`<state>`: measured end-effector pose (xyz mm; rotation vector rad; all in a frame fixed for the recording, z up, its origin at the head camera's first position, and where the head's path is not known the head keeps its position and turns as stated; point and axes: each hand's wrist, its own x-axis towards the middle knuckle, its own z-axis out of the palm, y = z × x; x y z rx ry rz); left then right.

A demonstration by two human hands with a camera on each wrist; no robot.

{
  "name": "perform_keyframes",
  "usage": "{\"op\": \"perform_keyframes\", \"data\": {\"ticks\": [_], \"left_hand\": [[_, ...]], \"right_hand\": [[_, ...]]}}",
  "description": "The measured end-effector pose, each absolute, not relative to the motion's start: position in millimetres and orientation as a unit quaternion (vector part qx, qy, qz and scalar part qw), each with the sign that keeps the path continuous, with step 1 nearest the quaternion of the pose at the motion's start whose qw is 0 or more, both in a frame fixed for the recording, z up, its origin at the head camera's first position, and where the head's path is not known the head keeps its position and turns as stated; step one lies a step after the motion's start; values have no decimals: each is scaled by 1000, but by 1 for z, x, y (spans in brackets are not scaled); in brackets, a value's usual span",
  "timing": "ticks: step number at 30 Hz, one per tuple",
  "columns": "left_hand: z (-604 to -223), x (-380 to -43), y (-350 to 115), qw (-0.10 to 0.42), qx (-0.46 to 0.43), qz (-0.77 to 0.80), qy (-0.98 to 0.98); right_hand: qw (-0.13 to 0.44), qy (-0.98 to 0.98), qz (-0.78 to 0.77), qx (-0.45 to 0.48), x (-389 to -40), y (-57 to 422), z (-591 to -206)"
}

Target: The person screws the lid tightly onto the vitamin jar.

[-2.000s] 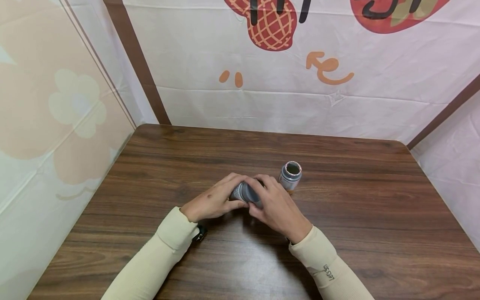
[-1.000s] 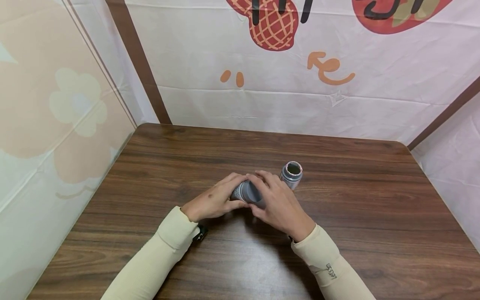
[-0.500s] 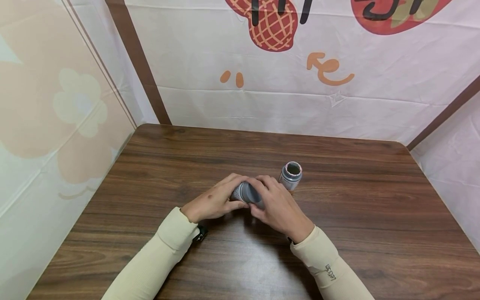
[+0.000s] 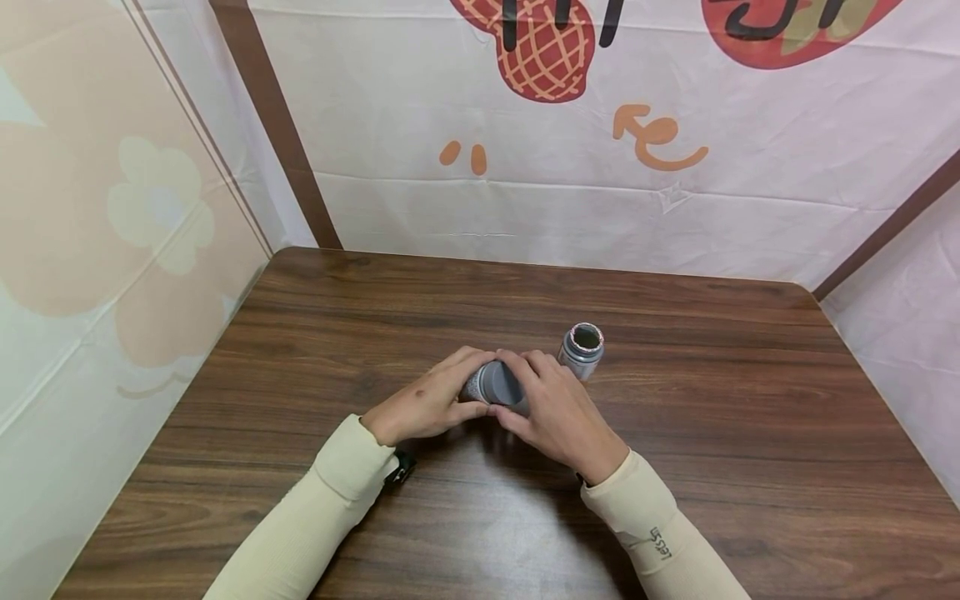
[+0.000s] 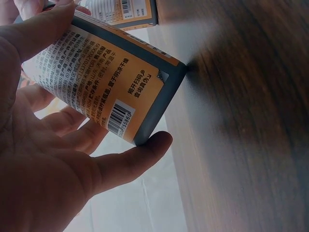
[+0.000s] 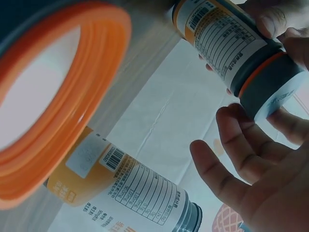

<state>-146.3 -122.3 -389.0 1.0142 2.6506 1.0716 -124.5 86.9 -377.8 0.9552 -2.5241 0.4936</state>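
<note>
In the head view, both hands meet near the middle of the tabletop [image 4: 712, 400]. The left hand [image 4: 429, 398] is wrapped round a capped supplement bottle [image 4: 474, 387] that leans to the right; the right hand [image 4: 558, 408] has thumb and fingers curled about its grey cap [image 4: 501, 384]. Just beyond the right hand, an open supplement bottle [image 4: 582, 360] stands upright, its inside too dark to read. That closeness worries me: a knuckle swinging outward could topple it and spill anything inside.

In the left wrist view, one lower edge of the leaning bottle seems to touch the wood, with a fingertip against its base. Twisted hard while perched like that, I reckon it could skid.

In the right wrist view, an orange-lined loose cap [image 6: 96, 92] looms close; I can't tell what supports it. A turning wrist might send it rolling.
</note>
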Motion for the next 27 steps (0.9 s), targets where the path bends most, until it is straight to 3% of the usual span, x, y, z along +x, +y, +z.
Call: {"op": "perform_keyframes", "data": {"ticks": [11,27], "left_hand": [[-389,-146,-122,42,340,360,868],[-389,-145,-122,47,340,357,869]], "right_hand": [[215,-882,162,388,-126,87,-377],[210,-889,175,367,-126,86,-379]]}}
